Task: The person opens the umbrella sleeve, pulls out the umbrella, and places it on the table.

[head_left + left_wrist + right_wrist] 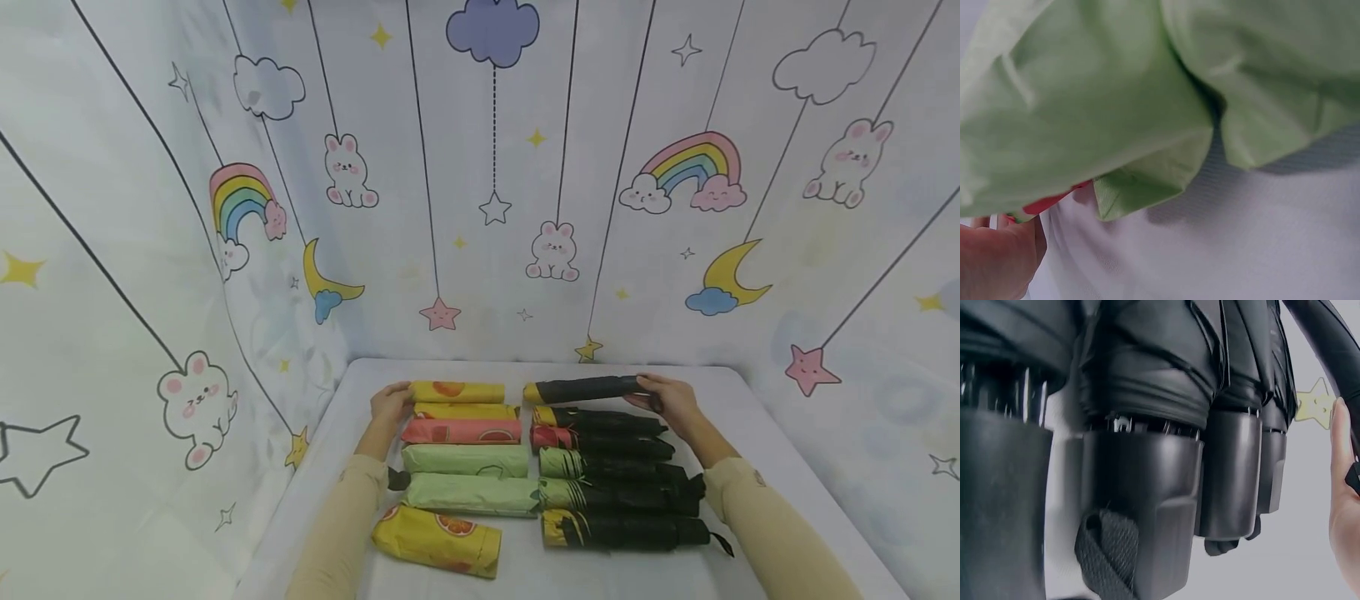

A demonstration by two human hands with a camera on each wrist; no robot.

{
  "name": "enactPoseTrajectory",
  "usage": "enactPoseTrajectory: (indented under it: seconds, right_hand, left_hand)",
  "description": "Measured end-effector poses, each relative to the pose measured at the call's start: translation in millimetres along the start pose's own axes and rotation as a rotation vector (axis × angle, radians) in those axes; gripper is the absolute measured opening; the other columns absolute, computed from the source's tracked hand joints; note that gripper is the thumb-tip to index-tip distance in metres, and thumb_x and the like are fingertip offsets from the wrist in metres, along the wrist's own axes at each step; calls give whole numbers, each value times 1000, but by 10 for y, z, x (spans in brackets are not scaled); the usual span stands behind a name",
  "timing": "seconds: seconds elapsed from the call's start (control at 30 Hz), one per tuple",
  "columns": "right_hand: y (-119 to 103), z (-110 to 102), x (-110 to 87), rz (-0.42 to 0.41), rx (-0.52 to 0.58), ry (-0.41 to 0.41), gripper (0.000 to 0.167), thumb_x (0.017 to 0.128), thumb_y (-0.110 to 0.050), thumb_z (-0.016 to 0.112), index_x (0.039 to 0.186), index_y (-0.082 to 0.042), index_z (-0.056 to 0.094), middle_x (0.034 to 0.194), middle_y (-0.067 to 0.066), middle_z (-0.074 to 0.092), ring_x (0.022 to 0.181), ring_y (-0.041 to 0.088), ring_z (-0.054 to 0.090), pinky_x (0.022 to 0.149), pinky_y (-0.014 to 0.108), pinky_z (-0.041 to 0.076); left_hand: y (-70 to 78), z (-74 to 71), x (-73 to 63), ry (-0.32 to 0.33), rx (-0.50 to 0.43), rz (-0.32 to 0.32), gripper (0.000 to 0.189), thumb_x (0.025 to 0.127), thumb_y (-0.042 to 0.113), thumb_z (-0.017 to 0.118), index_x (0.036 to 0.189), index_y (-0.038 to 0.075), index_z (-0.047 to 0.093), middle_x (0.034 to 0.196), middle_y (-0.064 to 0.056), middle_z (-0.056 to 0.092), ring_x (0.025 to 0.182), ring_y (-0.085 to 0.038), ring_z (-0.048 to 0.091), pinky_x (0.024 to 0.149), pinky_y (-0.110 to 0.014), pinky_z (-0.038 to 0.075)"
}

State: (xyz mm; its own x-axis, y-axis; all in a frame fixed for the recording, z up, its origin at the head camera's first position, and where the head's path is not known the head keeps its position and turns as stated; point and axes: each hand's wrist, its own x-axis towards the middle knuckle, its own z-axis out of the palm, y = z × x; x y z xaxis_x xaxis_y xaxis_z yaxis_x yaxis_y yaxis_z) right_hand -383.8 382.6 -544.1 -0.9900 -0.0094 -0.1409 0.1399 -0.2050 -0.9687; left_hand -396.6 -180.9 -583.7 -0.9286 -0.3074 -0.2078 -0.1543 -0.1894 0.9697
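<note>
My left hand (392,403) pinches the left end of a yellow umbrella cover (459,392) with an orange print, at the far end of the left column. In the left wrist view this hand (997,259) is partly hidden behind green covers (1085,100). On the right, my right hand (673,403) holds the handle end of a folded black umbrella (588,389) with a yellow tip, in line with that cover. The right wrist view catches only part of the hand (1344,512) beside the dark umbrella (1329,344).
Several covers lie in the left column: yellow (467,411), pink (461,431), green (465,460) and, nearest, yellow with oranges (437,542). Several folded umbrellas, including the nearest one (626,531), form the right column. A printed cloth wall (495,275) stands behind the white table (585,579).
</note>
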Motion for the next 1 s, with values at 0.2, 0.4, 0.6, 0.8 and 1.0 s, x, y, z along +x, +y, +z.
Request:
enactPoseTrajectory:
  seconds: [0.2,0.4,0.6,0.8,1.0]
  right_hand:
    - [-3,-90,-47,-2,11,3,66,104,-8,64,156,15,29,125,14,61,108,37,72,102,51,53]
    - [15,-160,-55,16,-6,22,66,104,-8,65,156,14,30,115,7,66,106,36,73,104,51,52]
    - [59,-185,-65,-12,-131,46,65,104,-14,66,154,14,35,135,23,60,111,39,71,103,48,54]
    - [86,-240,-107,-19,-399,63,66,106,-31,65,153,10,42,125,13,71,105,19,75,99,39,59]
    - [112,-272,-105,3,-595,49,63,108,-34,59,150,11,46,120,19,71,105,24,69,86,38,57]
  left_hand:
    - [-36,-4,34,4,-1,6,35,99,3,69,132,-9,64,124,-22,67,90,-14,69,84,-25,61]
    - [-57,-9,50,10,-4,-7,36,99,4,70,132,-9,65,121,-21,69,89,-14,70,84,-25,61]
    - [-33,-17,1,-8,-51,-33,31,99,5,70,127,-6,69,110,-16,70,94,-19,68,87,-30,61]
    - [-27,-10,-14,-16,-19,-62,34,102,10,67,134,-2,67,118,-18,70,108,-24,67,96,-34,58]
    - [-27,-13,-13,-37,16,-89,40,104,12,64,142,-3,61,135,-26,61,125,-35,61,110,-44,51]
